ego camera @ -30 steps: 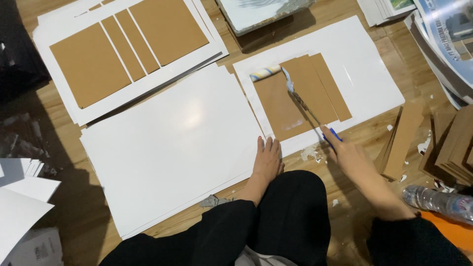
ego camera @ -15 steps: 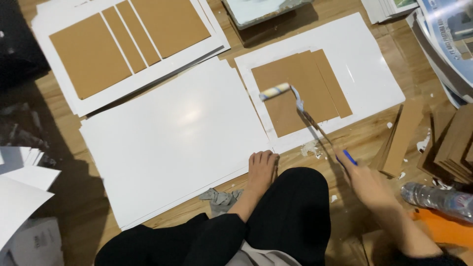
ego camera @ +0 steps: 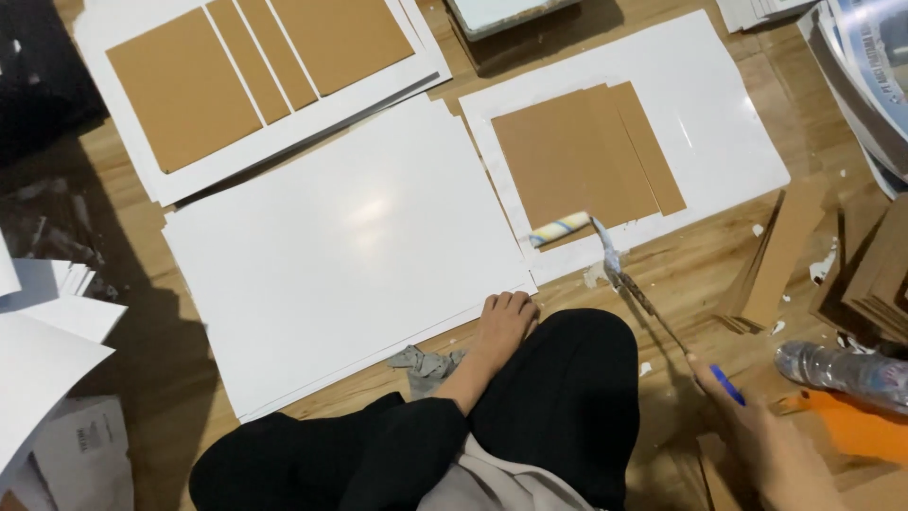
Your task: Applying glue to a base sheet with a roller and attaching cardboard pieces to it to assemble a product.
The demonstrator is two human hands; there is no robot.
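My right hand sits at the lower right, shut on the blue-tipped handle of a small paint roller. The roller's long metal shaft runs up and left from the hand. Its pale head lies at the near edge of a white sheet that carries overlapping brown cardboard pieces. My left hand holds nothing and rests on the floor at the near edge of a large blank white sheet, beside my black-clad knee.
Another white sheet with brown cardboard panels lies at the top left. Brown cardboard strips and stacks sit at the right, beside a plastic bottle. A grey rag lies by my knee, with loose white paper at the left.
My right hand has pulled the roller back toward me, off the brown cardboard to the sheet's near edge. My left hand has stayed at the big sheet's edge.
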